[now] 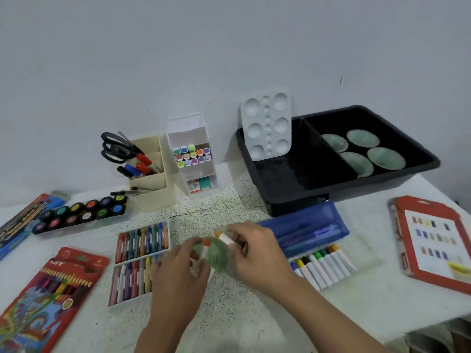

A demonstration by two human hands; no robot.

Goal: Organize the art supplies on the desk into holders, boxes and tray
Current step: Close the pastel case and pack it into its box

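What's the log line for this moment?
left hand: holds red-capped marker | right hand: holds orange-capped marker | where: over desk centre

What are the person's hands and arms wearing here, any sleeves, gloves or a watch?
Nothing visible: the left hand and right hand are ungloved, both forearms bare to the frame's edge, no sleeves, watch or bracelet. Blur hides any rings.

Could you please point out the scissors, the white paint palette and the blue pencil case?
scissors (122, 148): head view, on the black handles.
white paint palette (266, 128): head view, on its central wells.
blue pencil case (305, 229): head view, on its top face.
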